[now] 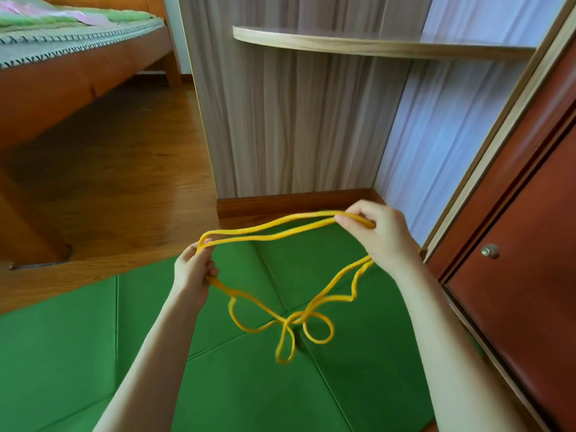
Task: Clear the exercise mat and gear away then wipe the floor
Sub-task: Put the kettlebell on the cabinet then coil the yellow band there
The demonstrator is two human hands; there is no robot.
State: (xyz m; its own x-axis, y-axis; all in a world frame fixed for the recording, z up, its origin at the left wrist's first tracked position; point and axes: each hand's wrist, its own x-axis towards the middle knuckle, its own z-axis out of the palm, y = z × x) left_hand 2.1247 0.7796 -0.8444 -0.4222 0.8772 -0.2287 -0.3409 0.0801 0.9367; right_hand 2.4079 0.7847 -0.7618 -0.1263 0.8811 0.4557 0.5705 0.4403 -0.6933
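A yellow resistance band [265,233] stretches in doubled strands between my two hands above the green exercise mat [78,344]. My left hand [193,271] grips one end of the strands, fingers curled round them. My right hand [378,232] pinches the other end, held a little higher and farther away. Below my hands the rest of the band hangs in several tangled loops over the mat. The mat lies flat on the floor, with fold seams running across it.
A wooden bed [62,73] stands at the far left on the wooden floor [124,182]. A corner shelf unit [358,45] rises straight ahead. A red-brown cabinet door [523,244] with a metal knob [490,251] borders the mat on the right.
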